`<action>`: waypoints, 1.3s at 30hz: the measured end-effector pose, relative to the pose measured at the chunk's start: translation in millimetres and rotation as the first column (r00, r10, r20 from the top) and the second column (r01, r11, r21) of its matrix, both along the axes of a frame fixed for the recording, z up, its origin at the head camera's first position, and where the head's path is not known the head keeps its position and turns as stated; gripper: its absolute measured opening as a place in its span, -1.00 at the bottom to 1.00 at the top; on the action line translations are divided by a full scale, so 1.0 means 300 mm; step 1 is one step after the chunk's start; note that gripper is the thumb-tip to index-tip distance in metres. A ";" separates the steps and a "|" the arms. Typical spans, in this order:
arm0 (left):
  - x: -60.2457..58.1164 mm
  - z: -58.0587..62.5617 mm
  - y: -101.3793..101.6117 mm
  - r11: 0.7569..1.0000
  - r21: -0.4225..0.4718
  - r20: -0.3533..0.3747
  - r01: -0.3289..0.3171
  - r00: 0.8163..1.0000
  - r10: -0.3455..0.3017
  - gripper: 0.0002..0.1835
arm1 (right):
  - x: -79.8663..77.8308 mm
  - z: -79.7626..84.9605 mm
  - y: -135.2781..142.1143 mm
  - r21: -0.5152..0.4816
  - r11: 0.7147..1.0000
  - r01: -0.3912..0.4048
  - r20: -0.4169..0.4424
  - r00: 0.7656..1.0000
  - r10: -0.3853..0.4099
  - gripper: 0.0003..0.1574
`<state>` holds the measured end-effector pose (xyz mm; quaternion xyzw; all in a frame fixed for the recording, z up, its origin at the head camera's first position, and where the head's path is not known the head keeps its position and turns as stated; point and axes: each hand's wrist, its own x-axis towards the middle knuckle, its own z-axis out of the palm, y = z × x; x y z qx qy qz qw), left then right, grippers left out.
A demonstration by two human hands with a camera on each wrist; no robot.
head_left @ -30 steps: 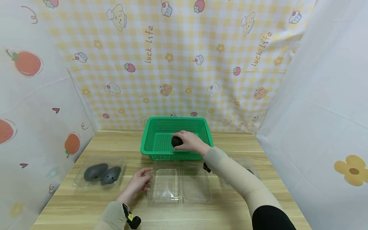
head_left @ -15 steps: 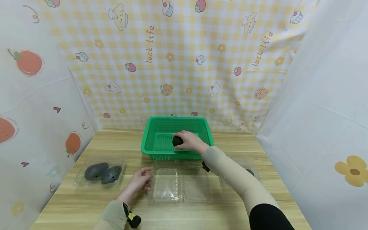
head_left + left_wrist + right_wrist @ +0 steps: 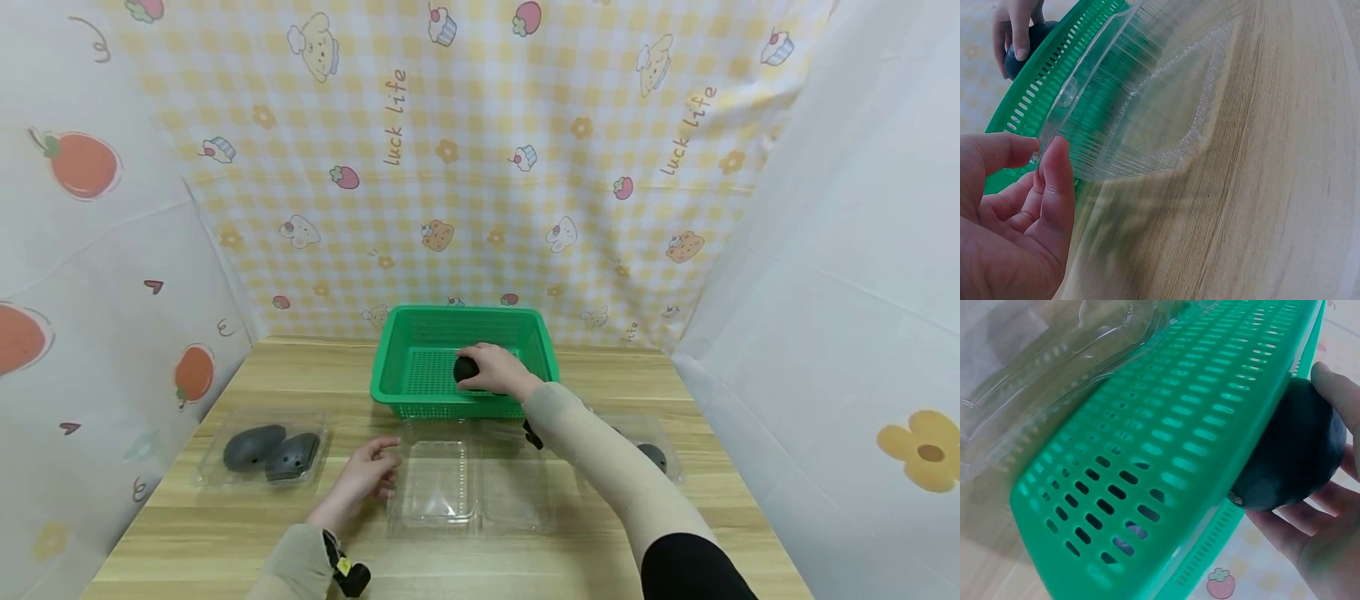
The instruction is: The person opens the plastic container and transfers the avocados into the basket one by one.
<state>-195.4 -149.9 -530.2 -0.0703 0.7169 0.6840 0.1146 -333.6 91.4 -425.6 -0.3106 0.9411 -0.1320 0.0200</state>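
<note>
If the counter [image 3: 570, 558] is read as a dial, twelve toward the checked cloth [image 3: 450, 196], then a clear left box [image 3: 303, 422] sits between nine and ten. Two dark grey pieces [image 3: 255, 447] lie in it, close together, the right one showing a flat black side. Next, at nine: left hand [image 3: 365, 472], thumb and a finger pinching the rim of the open box [image 3: 474, 483] on its left side. That box lies at the hub, halves spread side by side, hinge running twelve to six. Green basket [image 3: 427, 402] at twelve, just behind it. Within the basket's outline, a black rounded item [image 3: 466, 369]; whether it touches the basket floor, cannot tell. Right hand [image 3: 495, 369] clamped on the item, thumb on one side, fingers bent around the other. Pale sleeve [image 3: 600, 450] runs back toward five. Clear right box [image 3: 645, 427] near three, partly behind the sleeve, a dark lump [image 3: 654, 454] showing inside.
</note>
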 end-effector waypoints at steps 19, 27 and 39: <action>0.006 0.009 -0.002 1.000 0.013 0.004 -0.001 1.000 0.001 -0.55 | -0.051 -0.058 0.013 0.008 0.998 0.064 0.048 0.997 -0.064 -0.21; 0.003 0.008 -0.003 1.000 0.023 0.012 0.000 1.000 0.000 -0.55 | -0.059 -0.085 0.016 -0.008 0.998 0.066 0.065 0.996 -0.065 -0.26; -0.001 0.006 -0.007 1.000 0.009 0.010 0.008 1.000 -0.008 -0.55 | -0.076 -0.118 0.019 0.014 0.994 0.110 0.130 0.985 -0.111 -0.25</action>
